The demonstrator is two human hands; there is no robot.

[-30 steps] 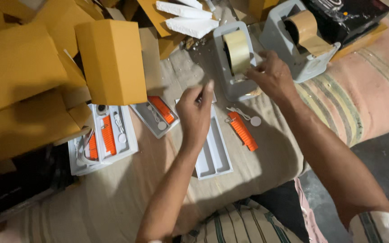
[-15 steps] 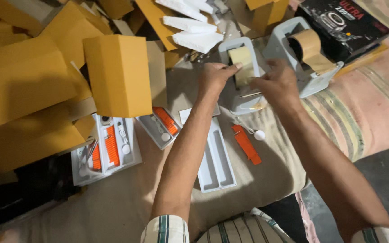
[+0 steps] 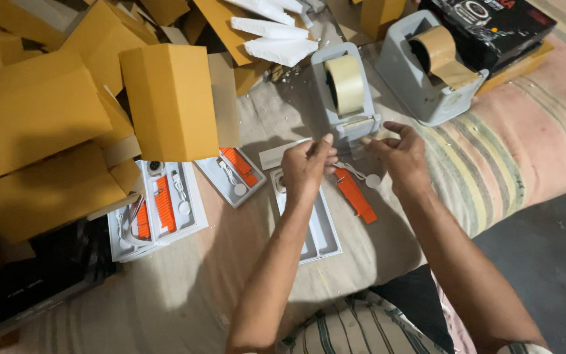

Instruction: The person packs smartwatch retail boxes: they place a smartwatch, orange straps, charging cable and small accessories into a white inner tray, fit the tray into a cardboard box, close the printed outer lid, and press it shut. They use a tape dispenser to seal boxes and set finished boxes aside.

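My left hand (image 3: 306, 167) and my right hand (image 3: 394, 151) are side by side just in front of a grey tape dispenser (image 3: 345, 92) that carries a pale clear roll. Their fingertips pinch the two ends of a short strip of clear tape (image 3: 348, 143) stretched between them. Below the hands lie an orange strap (image 3: 356, 195) and a small white round disc on a cord (image 3: 372, 180). A long white tray (image 3: 322, 236) lies partly under my left forearm.
A second grey dispenser with brown tape (image 3: 427, 72) and a black box (image 3: 492, 26) stand at the back right. Yellow-orange cartons (image 3: 171, 98) pile up at the left, white foam pieces (image 3: 276, 39) behind. More white trays with orange straps (image 3: 165, 203) lie on the striped cloth.
Both hands have drawn back from the dispenser's cutter toward me, with a strip of tape now between their fingertips. A second ago my left hand was lower, over the white tray.
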